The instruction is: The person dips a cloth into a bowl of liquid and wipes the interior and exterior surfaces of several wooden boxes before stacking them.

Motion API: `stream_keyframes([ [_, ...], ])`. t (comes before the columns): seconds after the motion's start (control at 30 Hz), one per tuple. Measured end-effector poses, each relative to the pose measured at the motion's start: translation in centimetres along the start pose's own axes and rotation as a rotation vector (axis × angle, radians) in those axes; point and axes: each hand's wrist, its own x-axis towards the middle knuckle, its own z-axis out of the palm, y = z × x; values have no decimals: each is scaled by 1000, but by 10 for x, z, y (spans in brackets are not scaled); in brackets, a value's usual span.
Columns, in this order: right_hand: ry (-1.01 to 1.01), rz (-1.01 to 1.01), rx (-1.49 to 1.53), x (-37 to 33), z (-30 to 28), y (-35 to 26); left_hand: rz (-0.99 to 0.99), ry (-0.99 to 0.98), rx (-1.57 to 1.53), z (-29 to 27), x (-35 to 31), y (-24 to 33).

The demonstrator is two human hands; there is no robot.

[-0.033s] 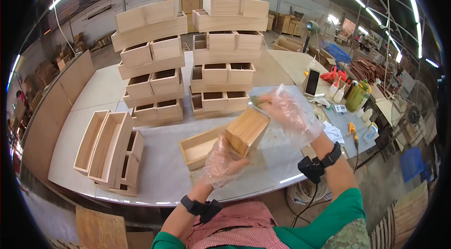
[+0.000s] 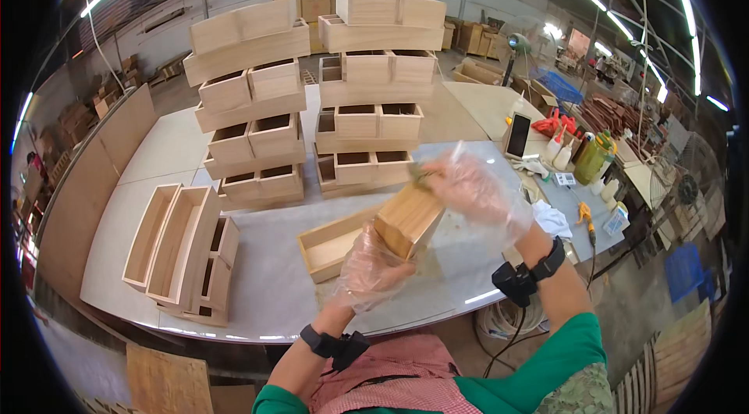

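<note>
My left hand [image 2: 371, 273], in a clear plastic glove, is closed around the near end of a small wooden box [image 2: 412, 215], tilted above the table. The box's wood looks darker and more yellow than that of the stacked ones. Gloved alike, my right hand [image 2: 477, 194] pinches a small greenish pad [image 2: 421, 175] at the box's far upper end; motion blurs the fingers a little. Behind and under the held box, a long shallow wooden box [image 2: 328, 250] lies open side up on the table, partly hidden by my left hand.
Two tall stacks of pale wooden boxes [image 2: 253, 82] [image 2: 378, 90] stand across the table [image 2: 273, 289]. More long boxes [image 2: 183, 246] sit at the left. To the right are a phone [image 2: 517, 136], squeeze bottles [image 2: 562, 156], a yellow-green jar [image 2: 594, 160] and a white cloth [image 2: 551, 219].
My right hand has shifted slightly left with the greenish pad, which now rests against the box's far end. My left hand and the box have hardly moved.
</note>
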Motion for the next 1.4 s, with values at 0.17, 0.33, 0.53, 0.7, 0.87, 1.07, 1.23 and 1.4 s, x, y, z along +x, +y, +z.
stream_keyframes([
  [0.17,176,-104,-72,2,5,1,32,14,-98,2,2,-2],
  [0.33,2,337,228,3,-2,18,6,20,-29,0,2,-3],
  [0.53,135,-13,251,-34,-8,9,13,1,-3,0,5,-2],
  [0.7,172,-85,46,-8,0,-2,-39,6,46,-1,5,1],
  [0.87,138,-129,67,-10,0,6,7,-7,0,-3,4,-3],
  [1.07,194,-56,98,-48,3,16,17,-31,25,1,8,-9],
  [1.23,152,-66,239,-11,8,15,-8,12,1,-2,3,0],
  [1.4,105,-102,119,-27,-7,-20,9,-11,51,-2,5,-6],
])
